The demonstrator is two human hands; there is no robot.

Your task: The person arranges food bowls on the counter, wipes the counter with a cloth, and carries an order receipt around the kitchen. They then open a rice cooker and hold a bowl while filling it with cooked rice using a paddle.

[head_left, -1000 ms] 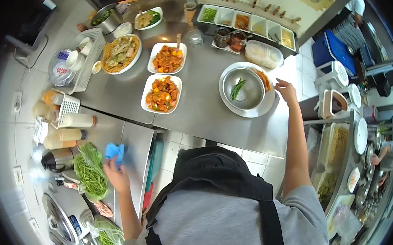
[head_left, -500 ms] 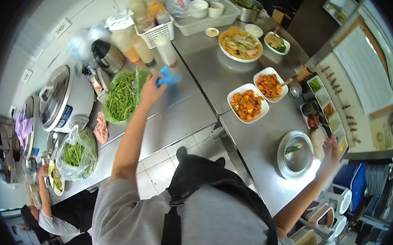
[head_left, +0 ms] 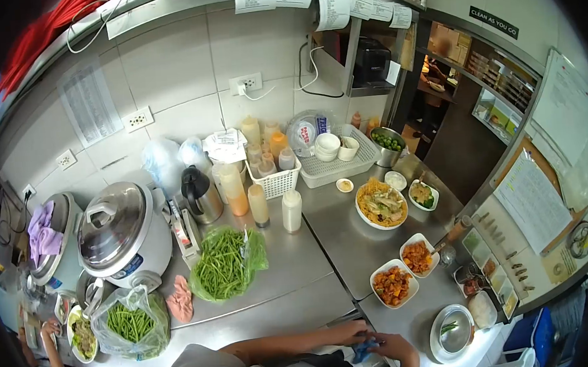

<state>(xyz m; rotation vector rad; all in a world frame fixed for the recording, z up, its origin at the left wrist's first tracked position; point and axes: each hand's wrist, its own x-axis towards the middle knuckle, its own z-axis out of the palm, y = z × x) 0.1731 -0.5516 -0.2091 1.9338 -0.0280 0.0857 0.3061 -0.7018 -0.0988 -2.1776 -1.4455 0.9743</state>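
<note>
In front of my body, at the counter's near edge, both hands are together at a crumpled blue cloth (head_left: 365,351). My left hand (head_left: 349,333) is closed on it from the left. My right hand (head_left: 391,348) meets it from the right, fingers bent around the cloth and partly hidden. Right of my hands stands a steel bowl (head_left: 437,340) with a few green pieces inside. Beyond them are two white dishes of red-orange diced food, a near dish (head_left: 394,283) and a far dish (head_left: 419,256).
An open bag of green beans (head_left: 224,263), a pink cloth (head_left: 180,299) and a second bean bag (head_left: 131,324) lie on the left counter. Behind are a rice cooker (head_left: 121,229), squeeze bottles (head_left: 292,211) and a noodle plate (head_left: 381,204). A co-worker's arm (head_left: 53,354) is at far left.
My left hand has come back from beside the bean bag with the blue cloth. My right hand has moved left from near the steel bowl to meet it. The view has tilted up.
</note>
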